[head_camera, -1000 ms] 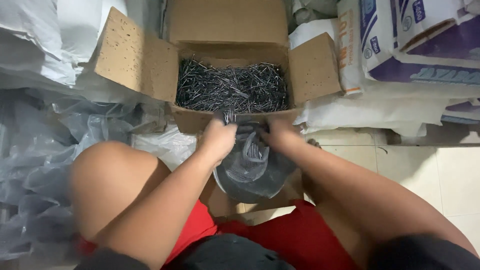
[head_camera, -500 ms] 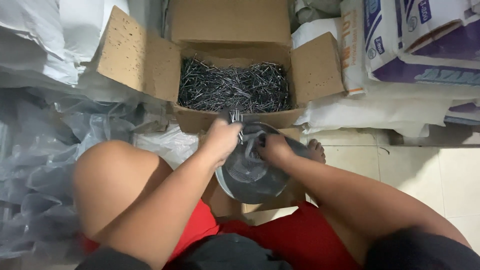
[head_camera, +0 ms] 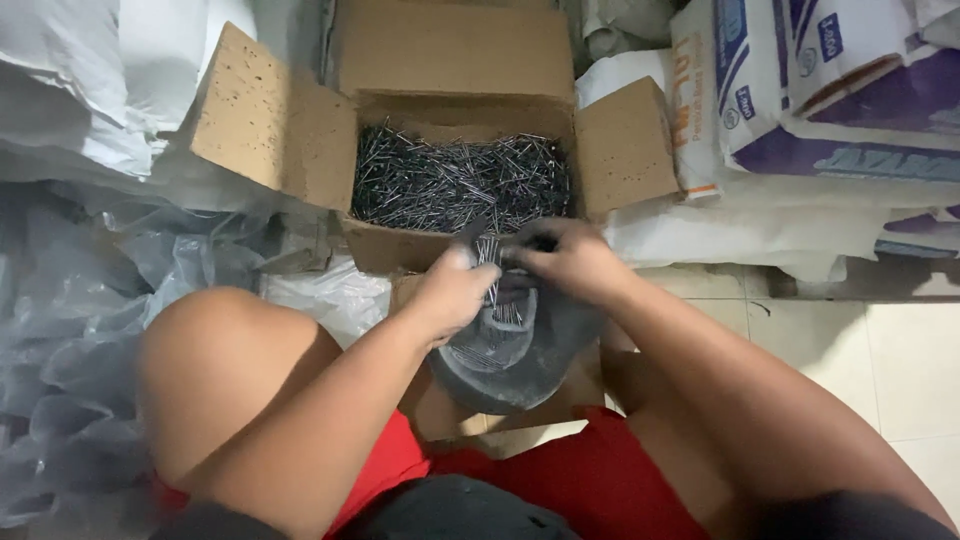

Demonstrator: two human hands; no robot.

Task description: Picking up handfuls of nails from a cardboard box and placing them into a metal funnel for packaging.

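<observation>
— What did I have on the left?

— My left hand (head_camera: 452, 290) pinched the rim of the dark grey plastic bag (head_camera: 515, 350), fingers closed on it.

— And the right?

— My right hand (head_camera: 565, 258) gripped a bundle of thin steel nails (head_camera: 489, 268), long axis upright, directly above the bag's mouth, in front of the open brown cardboard box (head_camera: 400, 245).
</observation>
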